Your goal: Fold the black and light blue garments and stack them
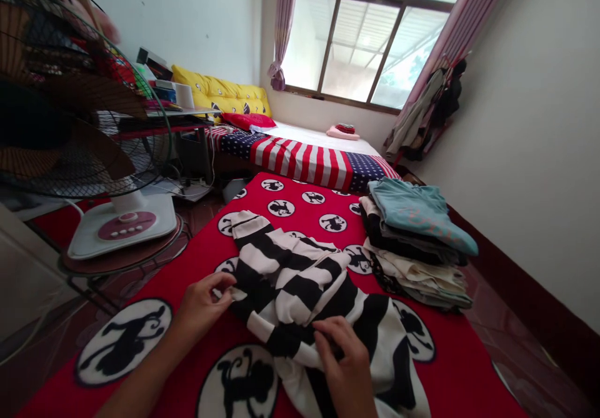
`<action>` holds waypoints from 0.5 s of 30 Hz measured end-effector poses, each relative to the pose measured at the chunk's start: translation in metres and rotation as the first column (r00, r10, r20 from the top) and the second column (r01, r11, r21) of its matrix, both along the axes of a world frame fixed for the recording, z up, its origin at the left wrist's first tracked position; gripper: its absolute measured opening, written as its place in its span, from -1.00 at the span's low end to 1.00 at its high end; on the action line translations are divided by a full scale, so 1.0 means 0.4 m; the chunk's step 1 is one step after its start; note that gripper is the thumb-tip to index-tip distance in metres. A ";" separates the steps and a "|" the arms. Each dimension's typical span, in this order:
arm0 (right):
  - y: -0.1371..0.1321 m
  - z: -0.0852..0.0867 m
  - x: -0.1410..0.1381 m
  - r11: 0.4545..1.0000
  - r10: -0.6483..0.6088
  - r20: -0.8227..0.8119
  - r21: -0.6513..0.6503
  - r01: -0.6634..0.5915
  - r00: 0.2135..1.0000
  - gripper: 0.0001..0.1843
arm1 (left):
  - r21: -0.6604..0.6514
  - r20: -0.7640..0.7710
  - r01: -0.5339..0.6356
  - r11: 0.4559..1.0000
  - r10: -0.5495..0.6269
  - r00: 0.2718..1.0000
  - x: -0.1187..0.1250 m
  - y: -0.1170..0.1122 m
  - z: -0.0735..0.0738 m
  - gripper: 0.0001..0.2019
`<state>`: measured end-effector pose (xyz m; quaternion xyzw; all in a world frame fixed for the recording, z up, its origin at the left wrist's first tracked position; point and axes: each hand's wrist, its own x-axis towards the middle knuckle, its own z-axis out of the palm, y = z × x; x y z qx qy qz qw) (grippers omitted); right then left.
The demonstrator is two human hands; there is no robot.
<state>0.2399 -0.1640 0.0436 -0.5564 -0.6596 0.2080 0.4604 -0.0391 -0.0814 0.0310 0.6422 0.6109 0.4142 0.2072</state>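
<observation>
A black-and-white striped knit garment [307,274] lies rumpled on the red bedspread [276,188]. With thumb and fingers together, my left hand [206,299] pinches a pale edge of it, at the end of what looks like a sleeve. My right hand [342,358] is closed on the cloth nearer to me, its fingertips partly sunk in the folds. The garment's lower part spreads out to the right, past my right hand. Its exact kind is hard to tell in this crumpled state.
A stack of folded clothes [417,237], a light blue one on top, stands at the right edge. To the left, an electric fan [124,224] sits on a round stool. A second bed [300,159] with a flag-patterned cover lies beyond, under the window.
</observation>
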 end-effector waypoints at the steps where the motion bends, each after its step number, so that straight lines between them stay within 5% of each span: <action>1: 0.002 0.005 0.016 0.999 -0.046 -0.007 -0.023 0.046 0.999 -0.82 | -0.024 -0.019 -0.038 0.999 0.038 0.999 -0.033 -0.023 -0.006 -0.79; 4: 0.003 0.006 0.056 0.988 -0.098 -0.001 -0.118 0.097 0.995 -0.79 | -0.095 -0.135 -0.080 0.992 0.067 0.989 -0.115 -0.095 -0.030 -0.88; 8: -0.006 -0.010 0.085 0.974 -0.104 0.024 -0.200 0.106 0.994 -0.63 | -0.165 -0.244 0.020 0.986 -0.060 0.968 -0.169 -0.146 -0.022 -0.90; 12: -0.007 0.000 0.075 0.972 -0.090 0.100 -0.207 0.109 0.991 -0.58 | 0.010 -0.210 -0.001 1.000 0.003 0.978 -0.128 -0.106 0.051 -0.75; 15: 0.000 0.020 0.057 0.977 -0.057 0.109 -0.197 0.078 0.992 -0.61 | 0.099 -0.170 0.093 0.991 -0.075 0.982 -0.037 -0.032 0.088 -0.75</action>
